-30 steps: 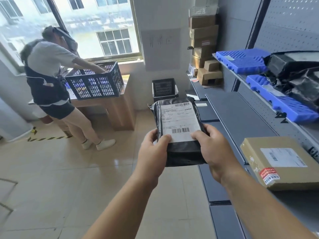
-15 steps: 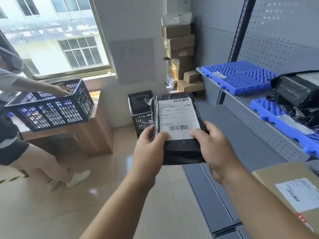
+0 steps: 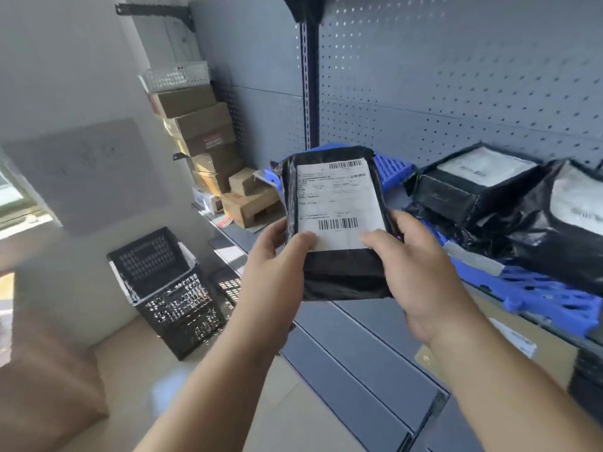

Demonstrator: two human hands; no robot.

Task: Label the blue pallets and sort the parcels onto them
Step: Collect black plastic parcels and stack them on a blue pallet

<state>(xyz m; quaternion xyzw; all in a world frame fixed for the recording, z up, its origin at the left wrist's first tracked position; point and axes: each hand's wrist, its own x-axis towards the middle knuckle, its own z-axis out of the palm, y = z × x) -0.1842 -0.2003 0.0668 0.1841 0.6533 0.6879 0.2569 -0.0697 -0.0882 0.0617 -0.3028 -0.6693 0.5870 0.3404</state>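
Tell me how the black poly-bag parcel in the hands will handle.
The black poly-bag parcel probably holds its shape: it stands flat between the left hand and right hand without sagging, suggesting firm contents. Its glossy, wrinkled film looks slippery, so it may slide when pushed. Flat-sided, it is unlikely to roll.

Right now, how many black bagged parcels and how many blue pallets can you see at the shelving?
Black bagged parcels: 3 - the held parcel in the left hand and right hand, plus the boxy parcel and the crumpled parcel on the near pallet.
Blue pallets: 2 - the near pallet and the far pallet.
Total: 5
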